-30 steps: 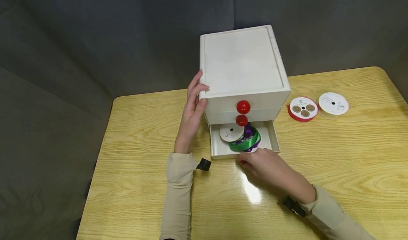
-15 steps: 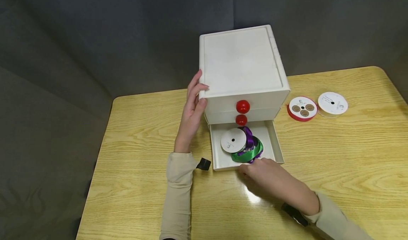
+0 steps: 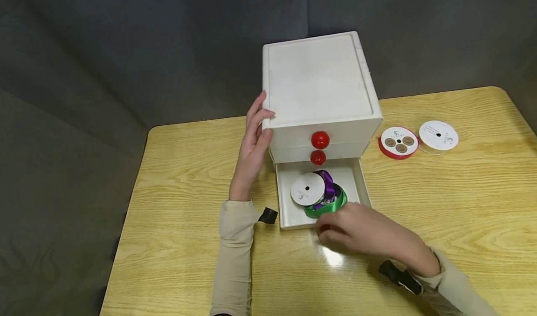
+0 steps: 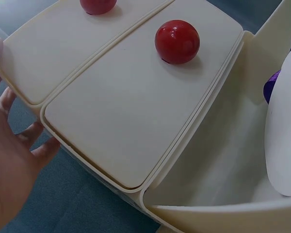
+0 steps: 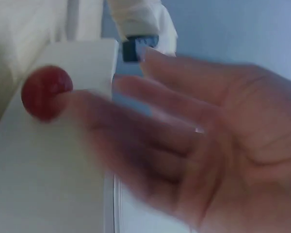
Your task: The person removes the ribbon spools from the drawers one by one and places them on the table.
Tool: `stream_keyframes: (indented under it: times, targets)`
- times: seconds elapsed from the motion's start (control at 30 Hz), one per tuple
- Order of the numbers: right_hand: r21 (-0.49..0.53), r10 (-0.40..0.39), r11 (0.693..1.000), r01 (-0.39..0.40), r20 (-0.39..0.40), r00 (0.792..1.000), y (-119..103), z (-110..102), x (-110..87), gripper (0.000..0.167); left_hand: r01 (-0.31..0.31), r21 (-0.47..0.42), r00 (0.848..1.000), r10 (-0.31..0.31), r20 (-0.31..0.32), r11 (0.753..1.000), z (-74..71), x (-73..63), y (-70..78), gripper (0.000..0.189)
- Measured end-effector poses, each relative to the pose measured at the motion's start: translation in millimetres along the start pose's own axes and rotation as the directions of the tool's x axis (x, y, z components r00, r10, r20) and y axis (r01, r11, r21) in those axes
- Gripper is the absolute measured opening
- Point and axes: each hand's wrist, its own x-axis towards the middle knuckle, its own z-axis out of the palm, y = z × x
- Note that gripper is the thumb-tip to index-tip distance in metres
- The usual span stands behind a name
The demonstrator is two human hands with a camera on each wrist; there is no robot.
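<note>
A white cabinet (image 3: 319,80) stands on the table, its bottom drawer (image 3: 289,217) pulled out. My left hand (image 3: 250,155) rests against the cabinet's left side, fingers extended, two fingertips at the top edge. Inside the drawer lie a white ribbon spool (image 3: 305,195), a purple ribbon (image 3: 328,184) and a green ribbon (image 3: 326,209). My right hand (image 3: 356,228) is at the drawer's front. In the right wrist view it is blurred, fingers loose and not wrapped round the drawer's red knob (image 5: 47,93); whether a fingertip still touches it I cannot tell.
Two upper drawers with red knobs, the top one (image 3: 320,140) and the middle one (image 3: 318,157), are closed. Right of the cabinet lie a red ribbon spool (image 3: 398,140) and a white spool (image 3: 438,135). A dark curtain (image 3: 209,50) hangs behind the wooden table (image 3: 189,176).
The bottom drawer has come further out towards me, bringing the spool and ribbons with it. My right hand has loosened from its knob and shifted slightly right. My left hand has stayed put.
</note>
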Motion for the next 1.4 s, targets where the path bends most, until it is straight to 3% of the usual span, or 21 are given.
stream_keyframes:
  times: [0.03,0.13,0.23,0.4,0.77,1.07,1.4]
  targets:
    - [0.011,0.000,1.000,0.001,-0.047,0.999,2,-4,0.5,0.002,0.000,0.002,1.000,0.000,0.000,1.000,-0.1,0.3,0.1,0.047]
    - [-0.017,0.029,0.999,-0.033,-0.202,0.979,10,-13,2.1,0.016,0.003,0.011,1.000,-0.003,-0.001,1.000,-0.6,0.8,0.1,0.051]
    - [-0.052,0.085,0.993,-0.101,-0.248,0.965,23,-15,4.3,0.038,0.011,0.017,1.000,-0.010,-0.005,1.000,-1.2,0.5,0.2,0.054]
    - [-0.051,0.103,0.992,-0.113,-0.174,0.979,44,-4,11.9,0.062,0.011,0.022,1.000,-0.011,-0.008,1.000,-2.0,-1.0,0.2,0.057]
    - [-0.043,0.106,0.993,-0.112,-0.124,0.987,59,14,23.8,0.064,0.005,0.018,1.000,-0.005,-0.005,1.000,-1.8,-0.4,-0.5,0.053]
    - [-0.039,0.044,0.998,-0.050,-0.140,0.989,63,22,37.8,0.072,0.001,0.013,1.000,0.000,-0.013,1.000,-0.9,-1.6,0.3,0.054]
    - [0.008,0.122,0.992,-0.122,-0.170,0.978,62,14,35.2,0.064,-0.016,-0.004,1.000,0.016,-0.003,1.000,0.6,0.3,1.0,0.055]
